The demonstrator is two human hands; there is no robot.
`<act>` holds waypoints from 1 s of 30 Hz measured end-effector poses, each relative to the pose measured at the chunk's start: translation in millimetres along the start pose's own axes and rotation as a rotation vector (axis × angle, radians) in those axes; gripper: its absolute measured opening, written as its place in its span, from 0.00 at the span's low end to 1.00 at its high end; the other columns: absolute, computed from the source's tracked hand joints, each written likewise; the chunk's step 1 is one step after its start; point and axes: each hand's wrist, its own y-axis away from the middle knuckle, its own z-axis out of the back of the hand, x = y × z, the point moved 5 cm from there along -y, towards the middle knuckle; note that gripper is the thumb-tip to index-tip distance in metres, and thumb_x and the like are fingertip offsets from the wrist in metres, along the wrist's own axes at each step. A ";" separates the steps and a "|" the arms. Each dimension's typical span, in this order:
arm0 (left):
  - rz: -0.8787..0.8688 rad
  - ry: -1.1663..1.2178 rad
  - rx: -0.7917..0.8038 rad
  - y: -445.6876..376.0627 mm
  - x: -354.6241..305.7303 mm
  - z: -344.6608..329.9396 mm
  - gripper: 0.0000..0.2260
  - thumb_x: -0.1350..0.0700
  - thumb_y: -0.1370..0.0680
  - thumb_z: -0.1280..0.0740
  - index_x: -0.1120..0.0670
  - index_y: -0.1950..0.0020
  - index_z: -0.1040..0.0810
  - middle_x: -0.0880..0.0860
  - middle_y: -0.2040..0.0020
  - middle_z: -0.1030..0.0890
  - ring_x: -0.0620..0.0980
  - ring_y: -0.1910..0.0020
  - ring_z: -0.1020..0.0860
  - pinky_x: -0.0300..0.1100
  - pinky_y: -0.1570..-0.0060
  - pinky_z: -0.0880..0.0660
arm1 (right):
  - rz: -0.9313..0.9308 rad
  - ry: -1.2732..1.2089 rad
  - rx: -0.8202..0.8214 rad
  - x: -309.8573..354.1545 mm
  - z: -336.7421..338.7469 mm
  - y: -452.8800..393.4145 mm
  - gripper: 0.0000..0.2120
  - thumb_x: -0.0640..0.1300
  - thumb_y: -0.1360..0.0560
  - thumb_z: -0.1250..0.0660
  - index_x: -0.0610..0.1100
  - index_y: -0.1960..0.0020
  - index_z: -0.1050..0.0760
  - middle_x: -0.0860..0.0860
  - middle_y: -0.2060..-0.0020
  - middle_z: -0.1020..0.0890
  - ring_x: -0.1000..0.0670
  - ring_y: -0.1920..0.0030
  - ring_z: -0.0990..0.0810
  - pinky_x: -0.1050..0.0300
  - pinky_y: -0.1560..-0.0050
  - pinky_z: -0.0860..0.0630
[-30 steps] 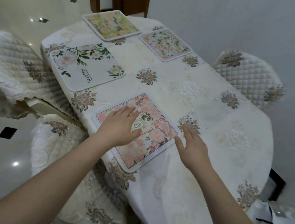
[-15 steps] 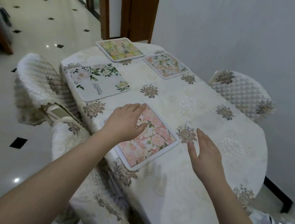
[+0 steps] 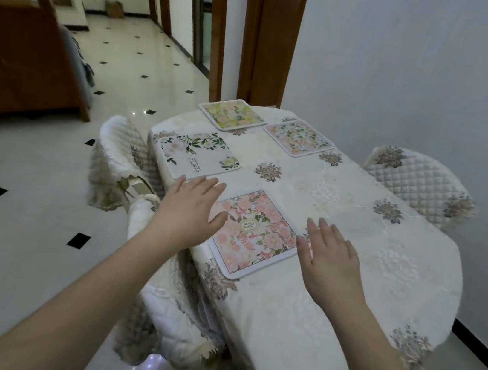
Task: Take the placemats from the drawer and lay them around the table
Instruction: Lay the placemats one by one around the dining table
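Four placemats lie flat on the desk (image 3: 344, 308), which is covered with a cream floral cloth. The pink rose placemat (image 3: 253, 233) sits nearest the viewer at the desk's left edge. The white placemat (image 3: 197, 159), printed "Beautiful", lies at its 11 o'clock. The yellow placemat (image 3: 232, 114) and the peach-bordered placemat (image 3: 299, 137) sit side by side at the far end, toward 12 o'clock.

Left hand (image 3: 188, 211) — fingers straight and spread, holding nothing, over the pink rose placemat's left corner; contact cannot be confirmed. Right hand (image 3: 331, 259) — fingers extended, holding nothing, just beside that mat's right corner at 3 o'clock.

Quilted chairs stand at the left (image 3: 122, 152) and at the right (image 3: 418, 184).
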 end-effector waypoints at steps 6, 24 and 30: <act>0.112 -0.160 0.011 52.9 51.0 21.8 0.29 0.37 0.19 0.50 0.47 0.19 0.47 0.47 0.19 0.48 0.50 0.20 0.52 0.53 0.23 0.58 | 0.136 0.056 0.033 65.4 11.9 1.6 0.29 0.61 0.18 0.59 0.52 0.20 0.50 0.51 0.21 0.48 0.49 0.21 0.51 0.48 0.23 0.54; 0.467 -0.042 -0.031 225.8 283.7 96.7 0.35 0.31 0.22 0.57 0.45 0.19 0.55 0.46 0.18 0.52 0.48 0.20 0.53 0.51 0.22 0.54 | 0.508 0.027 0.044 397.8 -1.5 27.7 0.28 0.61 0.19 0.55 0.53 0.21 0.48 0.50 0.21 0.44 0.49 0.22 0.47 0.49 0.24 0.51; 0.608 -0.039 0.013 285.3 375.6 94.4 0.33 0.34 0.19 0.55 0.49 0.19 0.56 0.49 0.18 0.54 0.50 0.20 0.55 0.51 0.23 0.55 | 0.613 0.011 0.020 507.8 -21.1 58.0 0.29 0.62 0.19 0.57 0.53 0.22 0.45 0.50 0.22 0.42 0.49 0.22 0.46 0.49 0.25 0.48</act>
